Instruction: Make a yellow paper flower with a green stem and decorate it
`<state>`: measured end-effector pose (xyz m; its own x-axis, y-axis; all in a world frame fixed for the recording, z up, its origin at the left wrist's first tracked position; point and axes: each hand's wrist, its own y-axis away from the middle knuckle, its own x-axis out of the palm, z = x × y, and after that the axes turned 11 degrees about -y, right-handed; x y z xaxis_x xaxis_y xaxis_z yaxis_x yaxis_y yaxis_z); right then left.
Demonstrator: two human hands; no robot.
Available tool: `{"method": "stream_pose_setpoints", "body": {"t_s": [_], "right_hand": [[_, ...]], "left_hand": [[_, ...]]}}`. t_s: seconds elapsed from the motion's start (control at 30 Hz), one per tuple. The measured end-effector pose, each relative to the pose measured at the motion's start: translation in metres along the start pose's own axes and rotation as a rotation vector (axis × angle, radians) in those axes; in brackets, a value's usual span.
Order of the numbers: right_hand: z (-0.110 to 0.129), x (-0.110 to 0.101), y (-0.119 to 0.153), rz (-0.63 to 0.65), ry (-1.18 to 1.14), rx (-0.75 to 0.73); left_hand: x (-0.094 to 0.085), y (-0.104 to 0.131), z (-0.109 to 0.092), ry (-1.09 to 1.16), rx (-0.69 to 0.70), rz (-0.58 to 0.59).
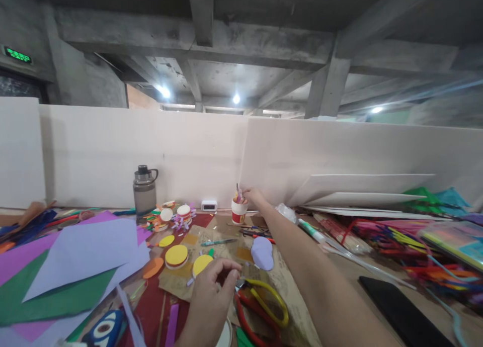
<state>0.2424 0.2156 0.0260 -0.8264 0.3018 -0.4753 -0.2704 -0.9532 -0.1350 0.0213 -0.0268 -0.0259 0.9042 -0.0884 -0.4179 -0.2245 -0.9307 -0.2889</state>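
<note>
My right hand [255, 196] reaches far forward to a red and white paper cup [239, 212] against the partition. Its fingers are closed at the cup's rim among thin strips and sticks; what they pinch is too small to make out. Low in the middle, my left hand [213, 299] is curled, thumb and fingertips close together. Anything inside it is hidden. Right beside its thumb lie scissors [260, 307] with red and yellow handles, blades mostly out of sight. Yellow-topped discs [176, 255] lie just beyond the left hand, and lilac paper shapes [262, 253] rest to its right.
Coloured paper sheets [86, 251] cover the left side. A water bottle [145, 191] and a small white clock [209, 205] stand at the back. On the right lie a black phone-like slab [405, 309], a glue stick [311, 231] and piled pipe cleaners [400, 241].
</note>
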Motion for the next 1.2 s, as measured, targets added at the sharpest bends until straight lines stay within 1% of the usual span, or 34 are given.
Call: {"method": "stream_pose_setpoints", "body": {"t_s": [0.1, 0.17, 0.27, 0.4, 0.5, 0.6, 0.67, 0.77, 0.87, 0.93, 1.0, 1.07, 1.1, 1.13, 1.17, 1.2], "right_hand": [[0.001, 0.001, -0.001, 0.065, -0.003, 0.067], [0.001, 0.002, -0.001, 0.054, -0.007, 0.073], [0.001, 0.004, 0.000, -0.020, -0.037, 0.046], [0.007, 0.002, 0.003, -0.165, -0.139, -0.047], [0.017, -0.008, 0.006, -0.269, -0.251, -0.149], [0.029, -0.024, 0.013, -0.295, -0.383, -0.239], [0.038, -0.032, 0.022, -0.253, -0.471, -0.270], [0.048, -0.034, 0.051, -0.098, -0.593, -0.282], [0.054, -0.025, 0.094, 0.116, -0.678, -0.274], [0.056, -0.017, 0.127, 0.240, -0.709, -0.262], [0.057, -0.009, 0.159, 0.351, -0.742, -0.251], [0.058, -0.001, 0.188, 0.502, -0.796, -0.244], [0.059, 0.003, 0.200, 0.542, -0.803, -0.237], [0.060, 0.006, 0.210, 0.551, -0.803, -0.230], [0.061, 0.008, 0.217, 0.522, -0.801, -0.227], [0.062, 0.009, 0.221, 0.449, -0.796, -0.228]], "left_hand": [[0.000, 0.001, 0.000, 0.001, 0.004, -0.001], [0.000, 0.001, 0.001, -0.007, 0.004, -0.003], [0.000, 0.000, 0.001, -0.008, -0.003, 0.010], [0.000, -0.002, 0.001, 0.011, -0.013, -0.027], [0.000, -0.002, -0.001, 0.025, -0.011, -0.004], [-0.001, -0.001, -0.004, 0.021, -0.021, -0.018], [-0.002, -0.001, -0.005, 0.031, -0.027, -0.047], [-0.006, -0.004, -0.004, 0.069, -0.022, -0.129], [-0.013, -0.010, -0.002, 0.074, -0.018, -0.266], [-0.016, -0.013, 0.000, 0.081, -0.010, -0.318], [-0.017, -0.015, 0.000, 0.101, 0.031, -0.304], [-0.017, -0.015, -0.001, 0.120, 0.059, -0.222], [-0.017, -0.014, -0.002, 0.109, 0.053, -0.173], [-0.016, -0.014, -0.003, 0.089, 0.045, -0.153], [-0.016, -0.013, -0.004, 0.062, 0.043, -0.143], [-0.016, -0.012, -0.004, 0.028, 0.049, -0.137]]}}
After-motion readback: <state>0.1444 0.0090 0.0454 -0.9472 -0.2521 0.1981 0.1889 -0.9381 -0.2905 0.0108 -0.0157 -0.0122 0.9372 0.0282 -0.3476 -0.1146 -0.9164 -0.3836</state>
